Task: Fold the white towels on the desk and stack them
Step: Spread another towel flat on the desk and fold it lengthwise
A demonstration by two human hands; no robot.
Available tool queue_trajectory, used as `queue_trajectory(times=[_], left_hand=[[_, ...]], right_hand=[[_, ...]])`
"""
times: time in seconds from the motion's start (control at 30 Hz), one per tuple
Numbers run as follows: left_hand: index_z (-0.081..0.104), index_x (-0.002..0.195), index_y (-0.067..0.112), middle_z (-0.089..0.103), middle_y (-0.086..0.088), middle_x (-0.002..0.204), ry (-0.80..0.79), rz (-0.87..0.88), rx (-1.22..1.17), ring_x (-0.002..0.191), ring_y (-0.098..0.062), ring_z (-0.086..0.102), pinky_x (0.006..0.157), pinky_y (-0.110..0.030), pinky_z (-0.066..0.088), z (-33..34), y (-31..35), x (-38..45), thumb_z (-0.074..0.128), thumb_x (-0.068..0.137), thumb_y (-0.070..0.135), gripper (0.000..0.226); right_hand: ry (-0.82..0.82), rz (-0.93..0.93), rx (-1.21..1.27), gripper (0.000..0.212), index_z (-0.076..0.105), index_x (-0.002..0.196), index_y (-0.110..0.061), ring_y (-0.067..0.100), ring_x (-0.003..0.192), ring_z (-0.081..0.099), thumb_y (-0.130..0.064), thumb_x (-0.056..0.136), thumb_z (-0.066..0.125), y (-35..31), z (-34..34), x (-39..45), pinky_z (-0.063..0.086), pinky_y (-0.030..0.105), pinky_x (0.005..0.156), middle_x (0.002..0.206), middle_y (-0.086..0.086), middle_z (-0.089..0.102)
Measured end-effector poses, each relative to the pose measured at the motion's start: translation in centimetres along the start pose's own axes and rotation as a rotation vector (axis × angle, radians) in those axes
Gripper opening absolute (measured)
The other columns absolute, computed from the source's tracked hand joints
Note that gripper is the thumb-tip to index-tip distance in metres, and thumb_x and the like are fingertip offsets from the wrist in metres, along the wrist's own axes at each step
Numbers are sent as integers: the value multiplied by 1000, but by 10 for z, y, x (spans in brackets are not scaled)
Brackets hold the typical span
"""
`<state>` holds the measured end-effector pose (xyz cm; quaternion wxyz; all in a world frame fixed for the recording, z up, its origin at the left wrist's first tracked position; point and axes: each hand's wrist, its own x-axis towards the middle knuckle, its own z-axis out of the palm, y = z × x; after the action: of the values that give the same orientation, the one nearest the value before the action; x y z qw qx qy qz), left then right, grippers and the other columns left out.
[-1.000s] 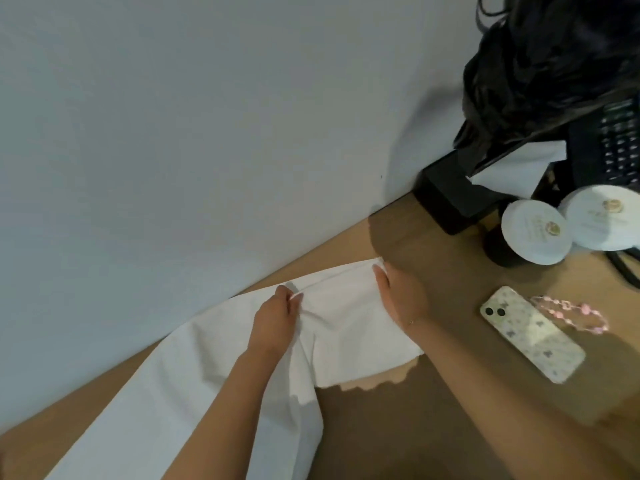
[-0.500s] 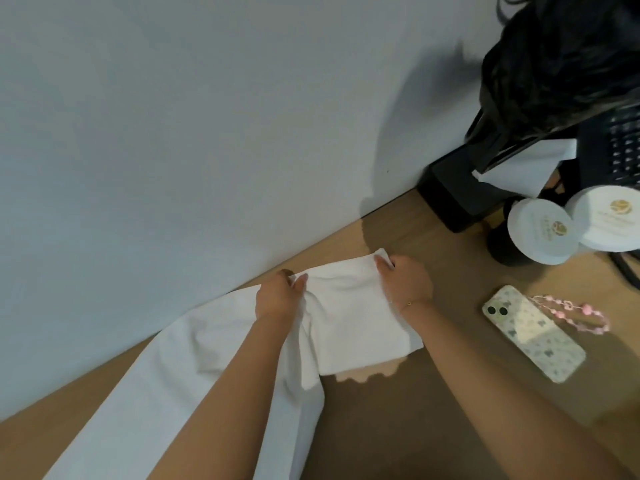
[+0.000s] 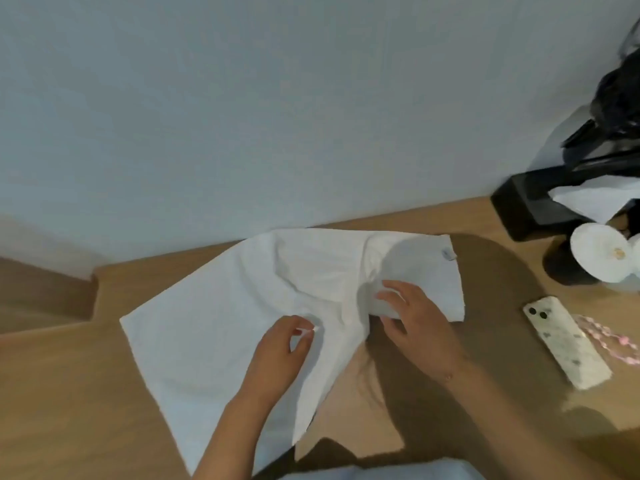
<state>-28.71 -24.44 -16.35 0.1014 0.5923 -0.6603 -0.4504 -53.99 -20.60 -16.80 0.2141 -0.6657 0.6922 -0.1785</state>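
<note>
So there's one big white cloth towel (image 3: pixel 221 327) spread across the light wooden desk (image 3: pixel 69 393), up against the pale grey-blue wall (image 3: pixel 277 98). It's rumpled in the middle w/ a ridge of folds running btwn the two hands, and its far right corner has a little tag on it.

Left hand (image 3: pixel 280 355) sits on the towel near the middle, thumb and forefinger pinching a small bit of the fabric, so it's grasping the towel. Right hand (image 3: pixel 412 317) is over the right part of the towel, fingers curled down onto a bunched fold; looks like it's gripping that fold, tbh a bit blurry tho.

Off to the right on the desk, apart from the towel: a white patterned phone (image 3: pixel 564 341) lying face down w/ a pink bead strap (image 3: pixel 609 334) beside it, a round white lid (image 3: pixel 599 252), and a black box (image 3: pixel 530 206) at the wall w/ a black plastic bag (image 3: pixel 613 105) on top.
</note>
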Motion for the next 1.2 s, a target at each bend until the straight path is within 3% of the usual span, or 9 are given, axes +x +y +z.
queue_trajectory(times=[0.13, 0.23, 0.37, 0.5, 0.63, 0.83, 0.93, 1.1, 1.2], left_hand=[[61, 111, 26, 61, 10, 114, 76, -65, 4, 108, -6, 57, 87, -8, 38, -14, -51, -53, 52, 101, 26, 14], [60, 113, 30, 59, 13, 118, 150, -71, 29, 113, -7, 52, 89, -6, 33, -22, -84, -90, 52, 100, 24, 16], [56, 132, 23, 46, 6, 144, 220, -128, 148, 134, -13, 39, 110, -25, 31, -26, -125, -132, 52, 100, 26, 32], [46, 141, 30, 32, 10, 155, 215, -231, 143, 142, -11, 29, 115, -28, 26, -26, -160, -170, 48, 102, 30, 40], [42, 146, 31, 28, 11, 158, 239, -258, 185, 145, -11, 26, 117, -26, 17, -22, -178, -191, 42, 103, 33, 43], [30, 152, 28, 25, 12, 157, 238, -171, 321, 144, -6, 21, 119, -21, 13, -26, -195, -191, 27, 107, 33, 46], [36, 148, 28, 39, 10, 146, 247, -161, 177, 133, -7, 32, 112, -24, 26, -41, -207, -184, 31, 106, 29, 42], [54, 125, 44, 61, 19, 120, 276, -160, -417, 111, 7, 52, 104, -23, 42, -75, -221, -169, 41, 104, 15, 38], [57, 118, 42, 56, 23, 123, 332, -92, -470, 119, 4, 48, 106, -24, 36, -96, -228, -160, 48, 94, 3, 47]], right_hand=[[-176, -205, 44, 33, 59, 126, -25, 8, 128, 42, -21, 94, 57, -51, 33, -17, 32, 15, 101, 142, -9, 45], [-320, -359, 42, 34, 58, 128, -24, 11, 132, 41, -23, 94, 56, -81, 63, -28, 34, 21, 104, 144, -7, 44], [-563, -590, -28, 39, 54, 132, -23, 17, 136, 36, -27, 94, 51, -106, 101, -47, 26, 27, 110, 148, -3, 40], [-788, -762, -177, 47, 47, 136, -22, 22, 142, 27, -26, 90, 49, -132, 140, -64, 14, 34, 118, 155, 3, 31], [-682, -920, -256, 42, 61, 114, -28, 19, 115, 57, -32, 74, 73, -150, 168, -77, 47, 32, 99, 133, 0, 55], [-380, -953, -307, 21, 68, 92, -25, 15, 84, 58, -28, 74, 79, -162, 193, -77, 50, 27, 76, 98, -5, 62], [-297, -984, -281, 4, 69, 79, -22, 15, 76, 60, -23, 83, 71, -179, 181, -71, 50, 27, 71, 86, -5, 65], [-434, -537, 5, 26, 60, 98, -22, 10, 77, 59, -35, 102, 38, -222, 134, -51, 43, 23, 70, 89, -10, 63], [-489, -441, 30, 26, 50, 101, -27, 6, 74, 56, -42, 102, 29, -244, 109, -24, 45, 25, 70, 84, -13, 57]])
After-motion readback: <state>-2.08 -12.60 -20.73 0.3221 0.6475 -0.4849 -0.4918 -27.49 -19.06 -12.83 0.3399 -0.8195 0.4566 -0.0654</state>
